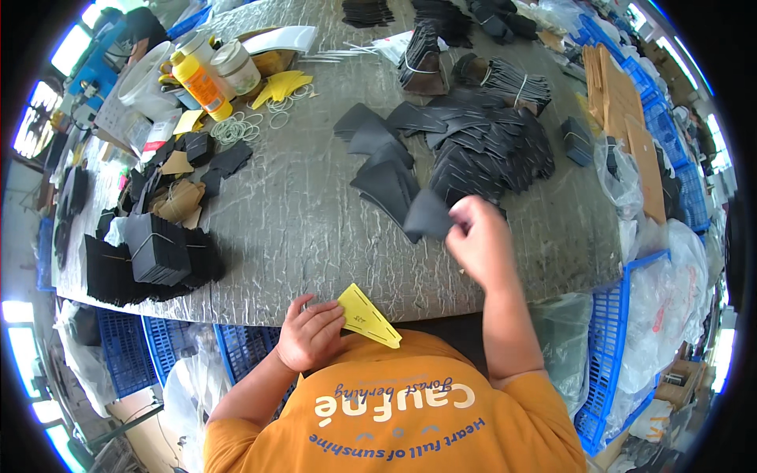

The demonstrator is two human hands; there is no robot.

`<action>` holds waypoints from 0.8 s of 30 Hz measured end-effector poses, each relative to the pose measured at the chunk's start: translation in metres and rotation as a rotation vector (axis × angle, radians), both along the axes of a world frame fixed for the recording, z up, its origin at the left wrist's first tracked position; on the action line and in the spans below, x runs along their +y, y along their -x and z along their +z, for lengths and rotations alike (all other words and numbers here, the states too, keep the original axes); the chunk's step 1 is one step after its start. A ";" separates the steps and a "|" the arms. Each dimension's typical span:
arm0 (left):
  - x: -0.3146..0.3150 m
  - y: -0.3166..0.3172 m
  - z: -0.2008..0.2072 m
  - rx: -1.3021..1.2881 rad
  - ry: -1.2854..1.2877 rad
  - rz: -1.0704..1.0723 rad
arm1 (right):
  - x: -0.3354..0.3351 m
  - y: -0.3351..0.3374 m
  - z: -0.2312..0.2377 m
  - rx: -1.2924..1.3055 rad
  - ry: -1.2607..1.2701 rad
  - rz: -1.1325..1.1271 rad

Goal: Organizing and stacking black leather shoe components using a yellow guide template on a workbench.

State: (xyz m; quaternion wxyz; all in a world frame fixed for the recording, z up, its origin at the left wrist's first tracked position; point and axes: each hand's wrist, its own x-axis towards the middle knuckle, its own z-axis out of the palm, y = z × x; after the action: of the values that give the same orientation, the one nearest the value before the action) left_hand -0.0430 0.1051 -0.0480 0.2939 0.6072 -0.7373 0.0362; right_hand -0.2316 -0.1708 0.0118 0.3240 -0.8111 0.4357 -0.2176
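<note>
My left hand [310, 335] is at the near table edge, its fingers closed on one end of a yellow slotted template [367, 315]. That template is a flat, tapered piece with dark slits along its long sides and handwriting on it. Farther out, my right hand [482, 243], a little blurred, pinches a dark grey cut piece [428, 214] of sheet material. Beside it lies a spread pile of similar black pieces [493, 146], many with light marks on them. A few more loose pieces [384, 183] overlap just left of that pile.
Rubber-banded black bundles [162, 252] stand at the left. Behind them are rubber bands [235, 128], a yellow bottle [199, 83] and a white tub [236, 67]. More tied bundles [516, 85] lie at the back. Blue crates [605, 347] and plastic bags flank the table.
</note>
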 end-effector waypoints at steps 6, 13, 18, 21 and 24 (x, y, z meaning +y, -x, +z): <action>-0.016 -0.002 0.003 0.016 0.080 0.078 | -0.003 -0.036 -0.011 0.135 0.374 0.166; -0.013 -0.017 0.011 0.020 0.106 0.256 | 0.010 -0.072 -0.040 0.189 0.171 0.250; -0.008 -0.023 0.005 0.022 0.082 0.354 | 0.043 -0.025 -0.033 0.138 0.017 0.516; -0.023 -0.008 0.003 0.031 -0.004 0.188 | 0.055 0.002 -0.037 0.077 -0.109 0.620; -0.034 0.012 0.005 0.088 -0.089 0.128 | 0.060 0.011 -0.028 0.032 -0.143 0.635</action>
State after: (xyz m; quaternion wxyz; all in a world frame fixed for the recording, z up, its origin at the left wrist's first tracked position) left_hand -0.0551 0.0708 -0.0430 0.2959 0.6667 -0.6840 -0.0045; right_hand -0.2426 -0.1109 -0.0163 0.4250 -0.8849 0.1803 -0.0617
